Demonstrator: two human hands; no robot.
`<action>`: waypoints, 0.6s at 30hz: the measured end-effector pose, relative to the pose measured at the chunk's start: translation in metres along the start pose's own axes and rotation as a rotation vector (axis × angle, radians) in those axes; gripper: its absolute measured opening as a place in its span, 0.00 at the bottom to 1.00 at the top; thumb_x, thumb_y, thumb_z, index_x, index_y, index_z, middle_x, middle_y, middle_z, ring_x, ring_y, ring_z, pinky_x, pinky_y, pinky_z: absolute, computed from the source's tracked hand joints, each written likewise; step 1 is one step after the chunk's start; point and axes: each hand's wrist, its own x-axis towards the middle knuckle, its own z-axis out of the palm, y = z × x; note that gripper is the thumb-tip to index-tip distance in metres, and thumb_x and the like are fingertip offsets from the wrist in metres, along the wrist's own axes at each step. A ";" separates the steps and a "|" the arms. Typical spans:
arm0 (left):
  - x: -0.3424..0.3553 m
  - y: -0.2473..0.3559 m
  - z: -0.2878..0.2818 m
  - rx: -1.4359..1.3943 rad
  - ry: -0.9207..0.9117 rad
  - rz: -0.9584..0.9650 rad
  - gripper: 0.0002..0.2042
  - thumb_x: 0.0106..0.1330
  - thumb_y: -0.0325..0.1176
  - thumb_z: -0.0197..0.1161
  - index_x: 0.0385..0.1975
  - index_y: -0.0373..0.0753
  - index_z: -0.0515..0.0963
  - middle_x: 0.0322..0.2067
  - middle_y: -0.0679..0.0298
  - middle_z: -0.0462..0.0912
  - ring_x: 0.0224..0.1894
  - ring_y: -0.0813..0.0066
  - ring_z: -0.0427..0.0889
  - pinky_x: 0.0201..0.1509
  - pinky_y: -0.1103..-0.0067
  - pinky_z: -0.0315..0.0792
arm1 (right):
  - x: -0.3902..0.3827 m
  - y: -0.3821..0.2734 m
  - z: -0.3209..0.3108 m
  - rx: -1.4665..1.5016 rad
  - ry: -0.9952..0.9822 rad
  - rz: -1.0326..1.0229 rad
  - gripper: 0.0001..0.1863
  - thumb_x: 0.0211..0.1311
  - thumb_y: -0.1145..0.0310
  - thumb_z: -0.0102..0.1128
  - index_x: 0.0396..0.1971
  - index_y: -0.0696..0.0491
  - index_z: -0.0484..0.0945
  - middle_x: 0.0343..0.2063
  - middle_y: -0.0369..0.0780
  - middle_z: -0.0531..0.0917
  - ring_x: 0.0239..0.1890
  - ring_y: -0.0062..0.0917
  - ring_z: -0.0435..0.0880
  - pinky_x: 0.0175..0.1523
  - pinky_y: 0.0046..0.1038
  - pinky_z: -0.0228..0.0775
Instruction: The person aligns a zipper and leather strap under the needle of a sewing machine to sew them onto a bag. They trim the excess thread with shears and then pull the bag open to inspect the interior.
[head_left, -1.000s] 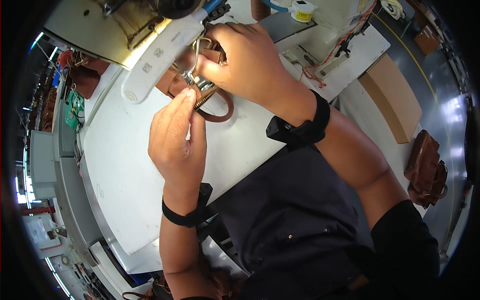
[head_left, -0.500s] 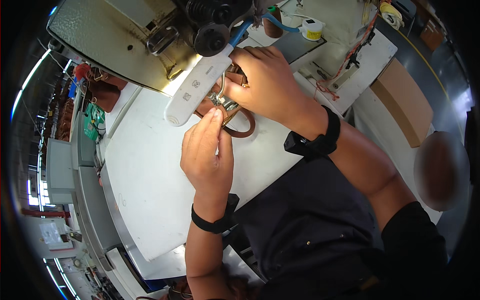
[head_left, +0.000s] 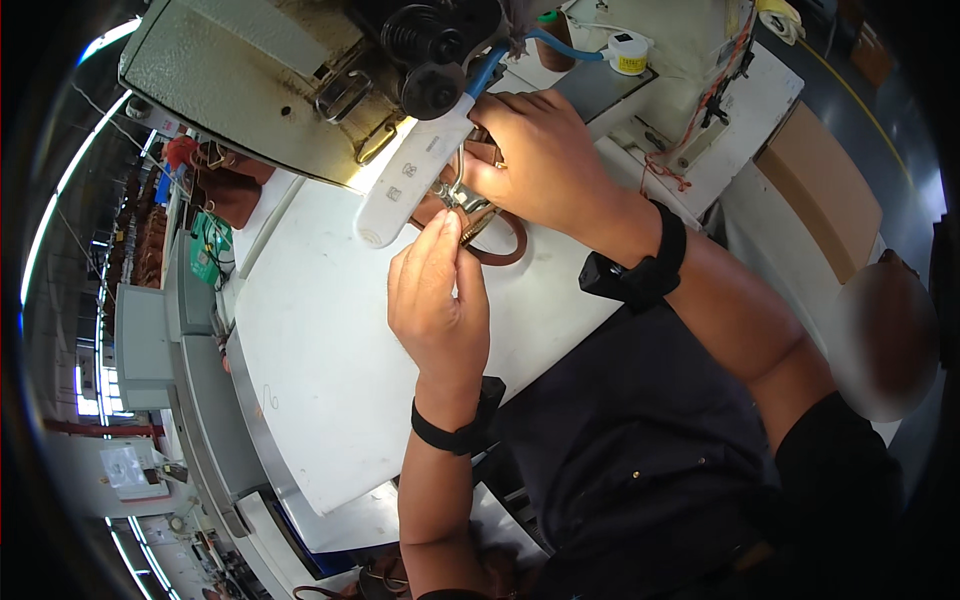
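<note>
A brown leather piece (head_left: 515, 248) with a brass-toned zipper (head_left: 478, 226) and a curved strap lies under the presser foot (head_left: 456, 196) of a sewing machine (head_left: 240, 95). With thumb and fingertips pressed together, my left hand (head_left: 440, 300) pinches its near edge, just in front of the foot. My right hand (head_left: 555, 165) curls round the leather on the right side of the needle area; its fingertips are partly hidden behind the machine. A white lamp bar (head_left: 400, 195) hangs over the work and covers part of it.
The white table (head_left: 310, 360) spreads to the left and front. A thread cone (head_left: 553, 48) and a small white round container (head_left: 628, 52) stand behind my right hand. Orange cords (head_left: 665, 165) hang by another machine at right, near a cardboard piece (head_left: 825, 190). Brown leather goods (head_left: 225, 190) sit far left.
The whole view has shifted, so the machine and table appear further right. Both hands keep their hold on the leather, with little visible movement against the presser foot.
</note>
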 end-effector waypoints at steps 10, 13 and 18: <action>-0.003 0.000 0.003 0.006 0.018 -0.069 0.15 0.65 0.16 0.67 0.51 0.33 0.87 0.49 0.56 0.91 0.50 0.64 0.89 0.56 0.74 0.80 | 0.001 0.000 0.005 -0.030 0.046 -0.005 0.12 0.57 0.60 0.70 0.33 0.52 0.84 0.28 0.39 0.88 0.33 0.35 0.87 0.50 0.36 0.69; 0.001 -0.005 -0.006 -0.089 -0.043 -0.058 0.16 0.62 0.18 0.69 0.51 0.33 0.86 0.49 0.54 0.90 0.48 0.59 0.88 0.54 0.70 0.81 | -0.003 -0.001 -0.006 -0.010 -0.076 0.040 0.14 0.60 0.58 0.70 0.36 0.53 0.84 0.35 0.41 0.89 0.40 0.36 0.87 0.54 0.37 0.70; 0.034 -0.051 -0.024 0.091 -0.166 0.141 0.18 0.66 0.25 0.64 0.56 0.33 0.83 0.50 0.52 0.89 0.53 0.51 0.87 0.61 0.64 0.77 | -0.021 0.006 -0.052 0.064 -0.023 -0.041 0.15 0.65 0.62 0.71 0.45 0.55 0.83 0.47 0.42 0.86 0.53 0.38 0.82 0.62 0.41 0.69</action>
